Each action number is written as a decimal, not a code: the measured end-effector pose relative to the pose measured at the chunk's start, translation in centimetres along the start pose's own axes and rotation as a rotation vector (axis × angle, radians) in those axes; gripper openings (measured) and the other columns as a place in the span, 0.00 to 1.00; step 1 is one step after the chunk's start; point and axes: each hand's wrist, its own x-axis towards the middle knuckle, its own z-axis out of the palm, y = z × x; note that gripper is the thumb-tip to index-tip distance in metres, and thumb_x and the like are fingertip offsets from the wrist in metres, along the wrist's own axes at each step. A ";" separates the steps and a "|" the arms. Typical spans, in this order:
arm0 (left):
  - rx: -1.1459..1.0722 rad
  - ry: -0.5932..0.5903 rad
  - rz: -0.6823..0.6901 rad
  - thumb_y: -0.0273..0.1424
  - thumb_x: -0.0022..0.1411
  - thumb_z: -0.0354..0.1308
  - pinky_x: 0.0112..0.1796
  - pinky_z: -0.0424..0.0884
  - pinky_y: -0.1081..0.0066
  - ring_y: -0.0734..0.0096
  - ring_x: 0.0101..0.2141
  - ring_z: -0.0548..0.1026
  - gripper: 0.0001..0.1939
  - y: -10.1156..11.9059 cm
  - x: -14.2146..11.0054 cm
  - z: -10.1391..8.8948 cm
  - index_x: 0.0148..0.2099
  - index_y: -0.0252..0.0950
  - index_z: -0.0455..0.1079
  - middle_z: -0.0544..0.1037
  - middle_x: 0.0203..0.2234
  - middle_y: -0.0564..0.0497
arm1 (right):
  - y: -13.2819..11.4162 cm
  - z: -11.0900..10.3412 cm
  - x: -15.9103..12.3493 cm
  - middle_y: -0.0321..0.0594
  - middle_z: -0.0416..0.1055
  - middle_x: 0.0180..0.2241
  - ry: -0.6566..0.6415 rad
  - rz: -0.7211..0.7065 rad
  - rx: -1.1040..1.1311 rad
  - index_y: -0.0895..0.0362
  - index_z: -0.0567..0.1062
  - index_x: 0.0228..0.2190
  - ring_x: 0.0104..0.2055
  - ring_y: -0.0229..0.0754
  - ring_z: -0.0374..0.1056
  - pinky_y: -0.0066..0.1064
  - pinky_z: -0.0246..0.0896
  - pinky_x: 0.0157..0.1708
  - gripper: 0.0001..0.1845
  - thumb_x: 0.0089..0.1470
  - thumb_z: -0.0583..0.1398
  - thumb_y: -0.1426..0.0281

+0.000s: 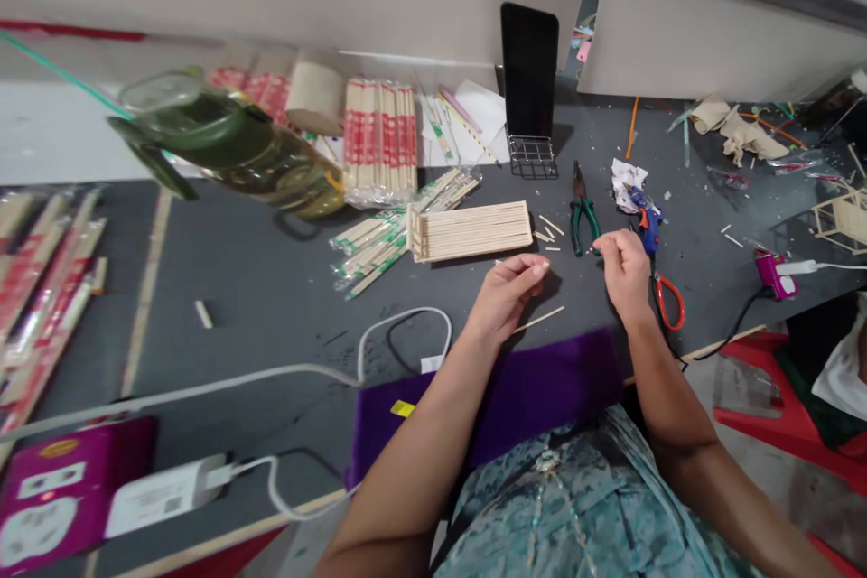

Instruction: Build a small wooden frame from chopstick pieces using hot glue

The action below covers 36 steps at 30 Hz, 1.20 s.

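Observation:
My left hand point(509, 296) is closed, thumb against fingertips, just in front of a small tray-like frame of wooden sticks point(470, 231). What it pinches, if anything, is too small to make out. A thin wooden stick point(540, 319) shows beside the palm; I cannot tell whether the hand touches it. My right hand point(624, 275) is closed in a pinch too, beside the handle tips of green-handled pliers point(579, 215), its contents hidden. Several short stick pieces point(547, 233) lie between the frame and the pliers.
Packs of wooden sticks point(380, 131), a tilted bottle point(244, 149) and a phone point(529, 68) on a wire stand are behind. A blue glue gun point(648, 221) and red-handled tool point(670, 302) lie right. A white cable point(271, 375) crosses left; purple cloth point(555, 375) covers the near edge.

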 end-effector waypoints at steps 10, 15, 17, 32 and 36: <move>-0.436 -0.122 -0.210 0.42 0.46 0.76 0.27 0.68 0.78 0.79 0.27 0.68 0.19 0.5 -0.4 0.1 0.33 0.35 0.77 0.74 0.28 0.53 | -4.3 -0.3 -0.4 0.43 0.72 0.43 -0.123 -0.144 0.149 0.49 0.75 0.49 0.47 0.46 0.69 0.41 0.69 0.46 0.13 0.63 0.59 0.67; -0.460 -0.087 -0.228 0.40 0.43 0.78 0.30 0.72 0.78 0.81 0.26 0.69 0.20 0.3 -0.5 0.1 0.33 0.34 0.77 0.76 0.25 0.55 | -5.0 1.0 -0.6 0.42 0.72 0.40 -0.144 -0.275 0.119 0.50 0.76 0.48 0.46 0.45 0.68 0.40 0.69 0.47 0.12 0.62 0.61 0.66; -0.423 -0.080 -0.223 0.40 0.44 0.78 0.31 0.73 0.78 0.81 0.26 0.70 0.19 0.3 -0.6 0.2 0.33 0.33 0.78 0.75 0.24 0.55 | -4.8 1.3 -0.7 0.42 0.72 0.38 -0.148 -0.275 0.098 0.51 0.78 0.46 0.44 0.45 0.69 0.40 0.69 0.45 0.10 0.62 0.61 0.67; -0.195 0.027 -0.050 0.37 0.43 0.77 0.26 0.67 0.77 0.79 0.24 0.70 0.15 0.8 -0.6 0.6 0.29 0.33 0.80 0.78 0.23 0.51 | -4.1 1.3 -1.0 0.42 0.73 0.36 -0.143 -0.316 0.023 0.51 0.80 0.44 0.41 0.44 0.69 0.39 0.68 0.42 0.10 0.63 0.60 0.69; -0.193 0.034 -0.051 0.37 0.43 0.76 0.26 0.66 0.76 0.79 0.22 0.68 0.14 0.7 -0.5 0.5 0.28 0.33 0.80 0.77 0.22 0.52 | -4.0 1.3 -1.1 0.41 0.74 0.37 -0.157 -0.293 0.030 0.49 0.80 0.45 0.41 0.44 0.69 0.39 0.69 0.43 0.10 0.63 0.60 0.67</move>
